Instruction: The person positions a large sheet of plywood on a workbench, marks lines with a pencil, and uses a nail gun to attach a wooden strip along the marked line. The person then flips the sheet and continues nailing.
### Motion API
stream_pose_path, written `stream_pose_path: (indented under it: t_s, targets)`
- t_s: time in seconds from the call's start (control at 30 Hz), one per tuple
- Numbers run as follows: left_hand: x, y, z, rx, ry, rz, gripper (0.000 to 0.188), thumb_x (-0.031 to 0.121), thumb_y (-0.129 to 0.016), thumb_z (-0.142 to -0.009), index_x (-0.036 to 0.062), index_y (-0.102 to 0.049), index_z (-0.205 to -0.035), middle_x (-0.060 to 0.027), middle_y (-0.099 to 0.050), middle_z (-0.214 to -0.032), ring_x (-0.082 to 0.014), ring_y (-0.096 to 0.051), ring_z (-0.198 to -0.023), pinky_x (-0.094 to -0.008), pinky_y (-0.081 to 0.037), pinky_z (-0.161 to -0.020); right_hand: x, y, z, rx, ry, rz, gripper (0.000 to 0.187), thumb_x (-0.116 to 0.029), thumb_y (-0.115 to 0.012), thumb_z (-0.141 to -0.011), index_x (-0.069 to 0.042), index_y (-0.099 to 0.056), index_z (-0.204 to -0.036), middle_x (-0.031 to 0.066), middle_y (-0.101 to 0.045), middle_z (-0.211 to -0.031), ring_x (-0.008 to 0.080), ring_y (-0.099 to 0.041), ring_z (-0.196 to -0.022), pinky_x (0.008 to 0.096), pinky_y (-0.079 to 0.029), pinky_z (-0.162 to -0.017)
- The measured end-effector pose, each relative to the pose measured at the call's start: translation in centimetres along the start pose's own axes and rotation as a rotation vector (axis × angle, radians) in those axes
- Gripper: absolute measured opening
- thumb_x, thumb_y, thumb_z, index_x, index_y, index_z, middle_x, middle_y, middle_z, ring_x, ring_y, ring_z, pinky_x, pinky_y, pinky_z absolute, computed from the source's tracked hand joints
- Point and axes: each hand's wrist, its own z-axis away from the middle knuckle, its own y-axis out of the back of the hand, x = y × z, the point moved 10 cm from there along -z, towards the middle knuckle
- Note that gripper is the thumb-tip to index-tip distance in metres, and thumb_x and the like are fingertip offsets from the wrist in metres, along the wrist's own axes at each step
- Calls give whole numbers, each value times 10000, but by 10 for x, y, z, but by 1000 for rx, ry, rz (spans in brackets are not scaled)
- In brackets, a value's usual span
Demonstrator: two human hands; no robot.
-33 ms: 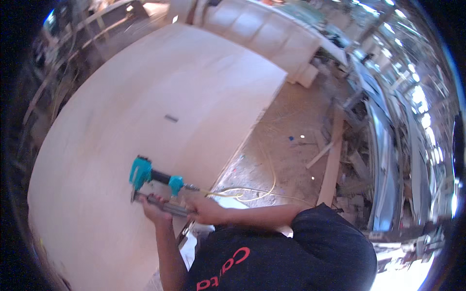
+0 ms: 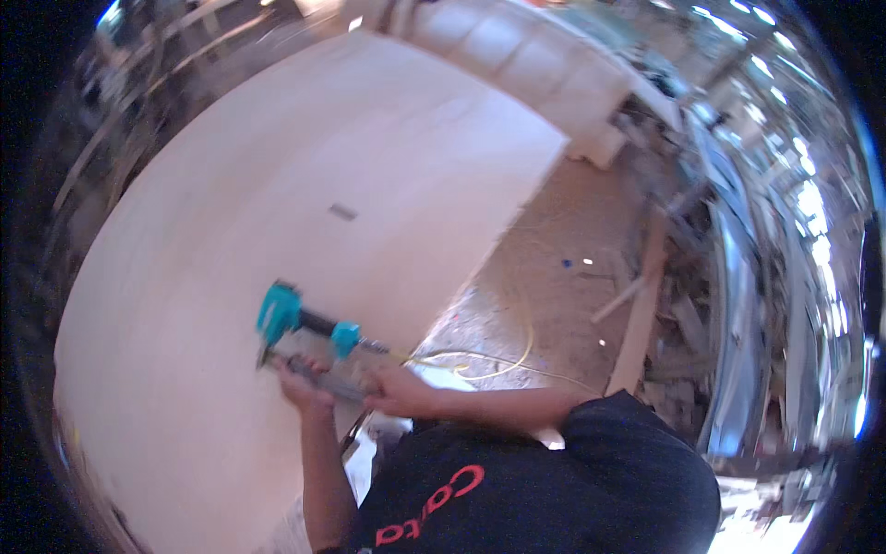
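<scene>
Workshop, large plywood sheet [image 2: 277, 231]: I log my left hand [image 2: 300, 383] and right hand [image 2: 397, 392] both closed around the teal nail gun [image 2: 295, 323]; its yellow hose [image 2: 498, 355] trailing near the sheet's edge could, I judge, snag and jerk the tip.

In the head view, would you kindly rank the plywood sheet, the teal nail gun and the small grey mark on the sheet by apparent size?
1. Plywood sheet, by far the largest.
2. Teal nail gun, gripped in both hands at the sheet's near edge.
3. Small grey mark, the smallest; it lies farther from the camera, which shrinks it somewhat.
</scene>
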Motion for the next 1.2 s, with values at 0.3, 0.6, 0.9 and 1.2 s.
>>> stream_pose_path:
  t_s: [0.3,0.6,0.9,1.2]
  targets:
    - [-31,25,-36,113,-1,138,536,595,-451,-1085,78,-584,-1047,-85,-598,-764,-221,-564,-592,-396,-514,-565,72,85,-69,-278,-191,98,253,-237,-837,-863,-56,-798,-1035,116,-787,-897,196,-729,-819,379,-567,-791]
    - [-43,13,-42,83,-22,183,527,574,-478,-1072,57,-577,-1044,-146,-642,-777,-255,-615,-604,-412,-550,-585,182,224,-323,442,-92,610,512,-410,-884,-805,-94,-769,-1191,127,-793,-1061,296,-751,-1013,422,-575,-925]
    - [-29,0,-33,19,-92,281,610,604,-286,-1053,47,-528,-1118,-189,-674,-877,-312,-689,-716,-498,-587,-688,209,210,-339,145,-214,205,371,-280,-870,-835,-16,-788,-1083,78,-777,-931,179,-714,-844,349,-583,-757]
    - [-28,9,-38,-7,-152,332,653,603,-286,-1059,33,-570,-1207,-173,-703,-943,-300,-705,-849,-471,-579,-851,7,11,-191,-225,167,-51,284,-213,-780,-907,-2,-772,-1097,136,-781,-957,239,-740,-838,381,-597,-776]
